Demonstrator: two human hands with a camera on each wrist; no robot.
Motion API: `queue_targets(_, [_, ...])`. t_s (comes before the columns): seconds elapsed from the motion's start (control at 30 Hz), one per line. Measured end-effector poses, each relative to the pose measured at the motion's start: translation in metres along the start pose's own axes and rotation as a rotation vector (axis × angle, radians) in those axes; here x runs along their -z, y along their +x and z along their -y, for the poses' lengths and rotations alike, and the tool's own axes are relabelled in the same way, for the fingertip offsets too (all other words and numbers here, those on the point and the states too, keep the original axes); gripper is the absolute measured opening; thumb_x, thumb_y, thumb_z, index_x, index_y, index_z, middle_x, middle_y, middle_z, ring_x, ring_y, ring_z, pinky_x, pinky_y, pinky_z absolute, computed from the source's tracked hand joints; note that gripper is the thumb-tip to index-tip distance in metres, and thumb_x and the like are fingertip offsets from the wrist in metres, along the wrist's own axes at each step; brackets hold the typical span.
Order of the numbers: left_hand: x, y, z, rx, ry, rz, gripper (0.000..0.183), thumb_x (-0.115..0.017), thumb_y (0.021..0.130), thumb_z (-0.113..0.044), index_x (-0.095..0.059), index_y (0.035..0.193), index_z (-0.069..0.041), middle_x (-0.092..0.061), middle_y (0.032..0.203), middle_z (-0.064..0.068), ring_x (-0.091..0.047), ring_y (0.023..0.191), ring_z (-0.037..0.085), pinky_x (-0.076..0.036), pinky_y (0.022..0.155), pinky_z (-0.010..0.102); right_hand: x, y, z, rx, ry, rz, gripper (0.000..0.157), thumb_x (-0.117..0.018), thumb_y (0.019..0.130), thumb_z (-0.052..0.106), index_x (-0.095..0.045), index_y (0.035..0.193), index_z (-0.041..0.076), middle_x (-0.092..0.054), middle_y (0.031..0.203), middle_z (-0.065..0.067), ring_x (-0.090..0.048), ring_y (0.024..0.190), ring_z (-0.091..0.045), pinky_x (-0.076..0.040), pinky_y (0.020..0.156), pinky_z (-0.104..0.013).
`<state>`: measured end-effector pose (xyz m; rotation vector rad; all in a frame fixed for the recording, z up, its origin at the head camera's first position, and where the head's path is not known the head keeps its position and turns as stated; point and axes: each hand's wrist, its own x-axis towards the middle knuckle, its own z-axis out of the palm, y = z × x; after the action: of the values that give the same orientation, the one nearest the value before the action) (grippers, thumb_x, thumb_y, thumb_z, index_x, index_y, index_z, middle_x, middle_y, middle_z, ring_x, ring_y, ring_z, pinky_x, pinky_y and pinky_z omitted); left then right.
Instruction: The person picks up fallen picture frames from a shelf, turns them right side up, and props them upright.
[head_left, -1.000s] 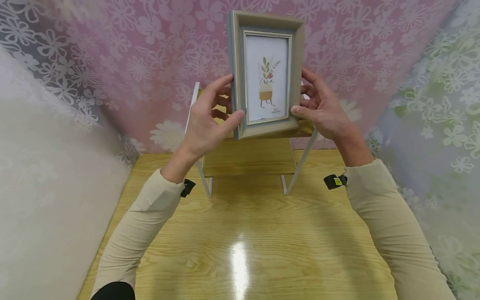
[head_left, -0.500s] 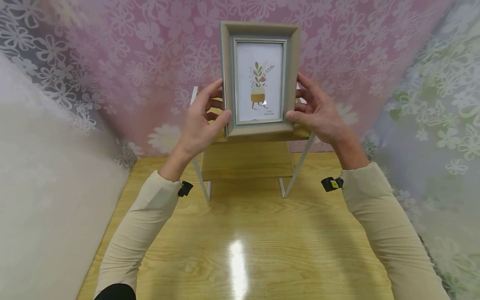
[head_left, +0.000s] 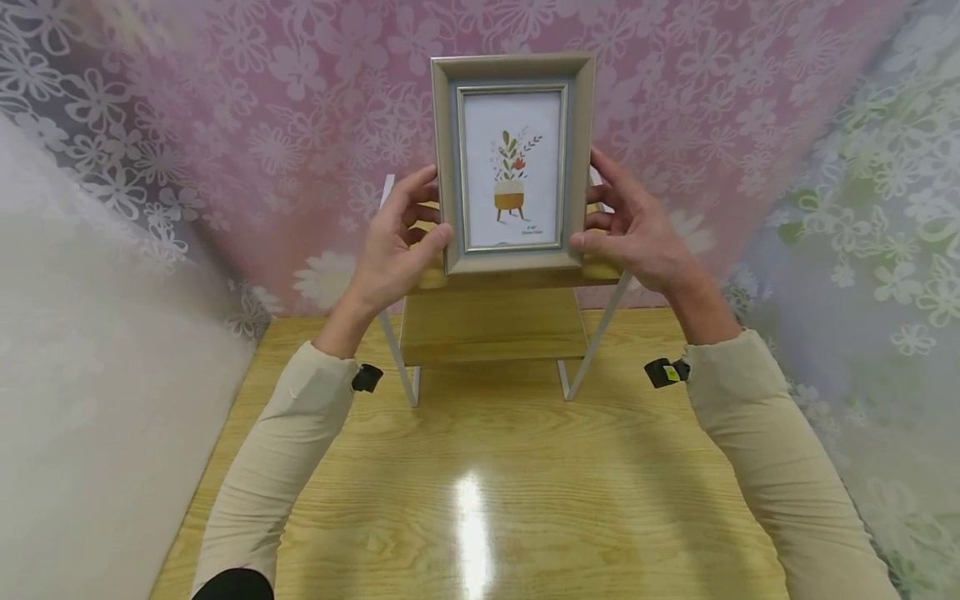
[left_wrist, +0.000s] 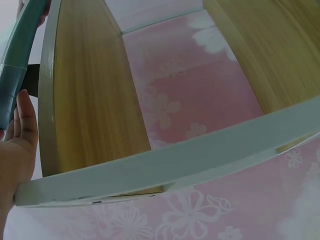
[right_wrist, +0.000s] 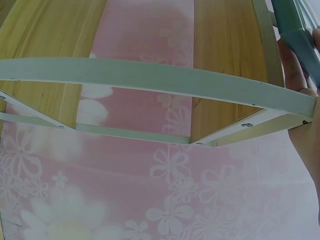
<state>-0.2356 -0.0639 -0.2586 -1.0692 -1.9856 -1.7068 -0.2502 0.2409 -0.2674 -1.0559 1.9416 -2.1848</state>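
A picture frame (head_left: pixel 513 261) with a beige-grey rim stands upright at the shelf's upper board in the head view, facing me. Inside it is a print (head_left: pixel 508 200) of a plant in a legged pot. My left hand (head_left: pixel 393 237) holds the frame's left side, thumb at the front and fingers behind the edge. On the other side my right hand (head_left: pixel 637 229) grips the lower right part, its thumb on the front rim. From the left wrist, the frame's side (left_wrist: pixel 17 62) shows close to the shelf, a dark piece (left_wrist: pixel 31 80) behind it.
The small shelf has a wooden lower board (head_left: pixel 495 325) and white metal legs (head_left: pixel 596 333). It stands on a wood-grain floor (head_left: pixel 480 433) against a pink flowered wall (head_left: pixel 337 108). Pale walls rise at left (head_left: pixel 97 375) and right (head_left: pixel 862 333).
Both hands have brought the frame lower and slightly left in the head view. It has turned from a slight tilt to face me more squarely. Both hands keep their hold.
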Motion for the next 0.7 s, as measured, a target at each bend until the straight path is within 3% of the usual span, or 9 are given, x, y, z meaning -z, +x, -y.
queue_targets(0.33, [0.005,-0.003,0.001,0.028,-0.008,0.024,0.054,-0.053,0.087,0.012,-0.031,0.137,0.010,-0.047,0.123,0.026,-0.054,0.096,0.027,-0.049,0.072,0.025,-0.004,0.001,0.000,-0.018,-0.059,0.006,0.093,-0.059,0.077,-0.023,-0.023,0.151,0.021,-0.048,0.120,-0.019,-0.062,0.088,-0.025,-0.056,0.070,-0.029])
queue_targets(0.7, [0.006,-0.005,0.000,0.079,0.064,0.067,0.054,-0.052,0.090,0.008,-0.028,0.139,0.005,-0.044,0.127,0.022,-0.053,0.100,0.030,-0.047,0.074,0.031,-0.013,0.001,0.003,-0.065,-0.196,-0.050,0.094,-0.064,0.077,-0.018,-0.020,0.150,0.023,-0.050,0.117,-0.019,-0.061,0.089,-0.027,-0.056,0.070,-0.028])
